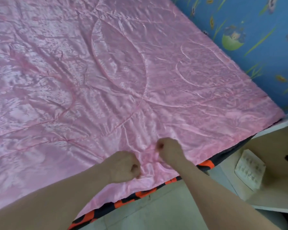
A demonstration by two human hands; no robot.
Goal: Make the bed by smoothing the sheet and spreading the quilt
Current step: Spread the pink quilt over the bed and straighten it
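A shiny pink quilt [116, 77] with stitched curved patterns lies spread over the whole bed, lightly wrinkled. Under its near edge a black and orange sheet [140, 195] shows as a narrow strip. My left hand [123, 166] is closed in a fist on the quilt close to the near edge. My right hand [169, 150] pinches a bunched fold of the quilt just to the right of the left hand. The two hands are a short gap apart, with gathered pink fabric between them.
A blue wall [249, 35] with cartoon plants borders the bed's right side. A white and beige bedside cabinet [276, 180] stands at the right, with a small white box [249, 170] on it. Pale floor tiles [156, 213] lie along the bed's near edge.
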